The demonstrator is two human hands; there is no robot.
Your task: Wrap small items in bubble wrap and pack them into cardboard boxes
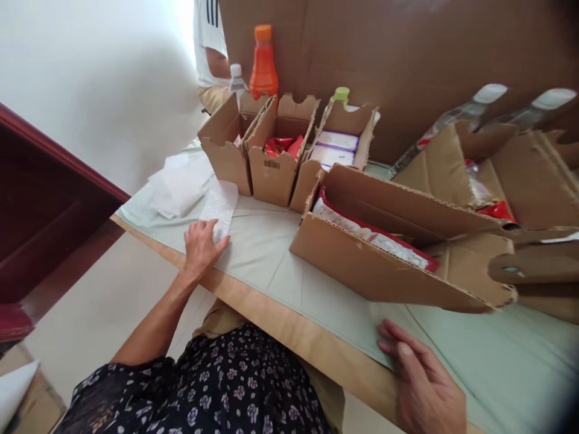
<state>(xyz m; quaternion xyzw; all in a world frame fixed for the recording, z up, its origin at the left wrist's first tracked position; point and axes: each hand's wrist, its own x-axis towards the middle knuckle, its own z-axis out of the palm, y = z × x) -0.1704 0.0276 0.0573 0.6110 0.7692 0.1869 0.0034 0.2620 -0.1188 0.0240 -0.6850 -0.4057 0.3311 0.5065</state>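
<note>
My left hand (200, 246) lies flat on the table with its fingers stretched out, touching the near end of a white plastic packet (221, 205). My right hand (418, 377) rests on the pale green table cover (271, 253) near the front edge, fingers extended and holding nothing. Just beyond it stands a large open cardboard box (362, 268) with a red-and-white pack (375, 238) inside.
Three small open cardboard boxes (271, 169) stand at the back with red and white packs inside. Behind them are an orange bottle (263, 63), a clear bottle (236, 81) and a green-capped one (341, 95). More boxes (520, 181) crowd the right. Another person (210, 48) sits beyond.
</note>
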